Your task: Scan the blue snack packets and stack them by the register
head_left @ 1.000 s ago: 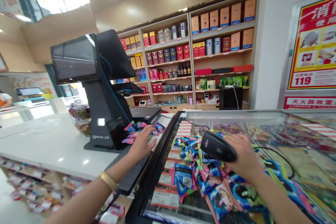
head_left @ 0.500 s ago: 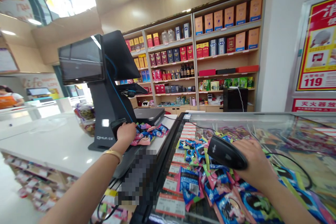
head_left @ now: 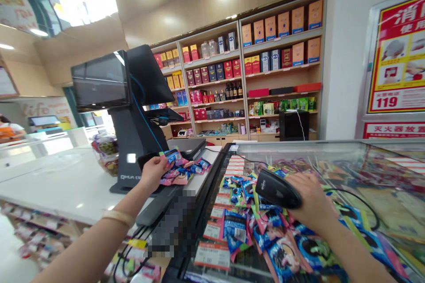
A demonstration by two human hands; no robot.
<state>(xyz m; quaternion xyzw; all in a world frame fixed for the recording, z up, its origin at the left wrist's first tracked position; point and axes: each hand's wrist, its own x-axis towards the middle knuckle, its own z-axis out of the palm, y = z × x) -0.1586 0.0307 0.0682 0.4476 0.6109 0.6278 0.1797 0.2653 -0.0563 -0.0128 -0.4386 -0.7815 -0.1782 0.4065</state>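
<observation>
Pinching blue-pink pkt (head_left: 173, 156) btwn thumb & fingers of L hand (head_left: 154, 172), by its L end, just above small pkt pile (head_left: 179, 177) on white counter (head_left: 49, 190); can't tell touching or apart. Gripping blk scanner (head_left: 277, 189) in R hand (head_left: 310, 194), fingers curled close tog. round handle; can't see tips. Pointing scanner head L, over loose pkts (head_left: 282, 254) strewn across glass-topped case (head_left: 375, 154); can't tell exact gap. Trailing blk cord (head_left: 360, 199) to R of that hand. Wearing pale bangle (head_left: 117, 218) on L wrist.

See blk two-screen terminal (head_left: 133, 137) upright on counter, just past L hand, w/ clear jar (head_left: 108, 154) to its L & flat blk box (head_left: 191, 145) behind pile. See price labels (head_left: 212, 254) in row along case's L side, next to loose pkts. Note blk cables (head_left: 128, 250) below counter edge, nr pixelated patch (head_left: 171, 225); can't make out latter.

In bg, see shelving (head_left: 282, 75) w/ orange boxes (head_left: 270, 26) up top, dk bottles (head_left: 233, 91) & green bags (head_left: 302, 104) lower down. At far R, see red-yellow poster (head_left: 403, 53) marked 119. At far L, see another person (head_left: 11, 131), small & partly cut off.
</observation>
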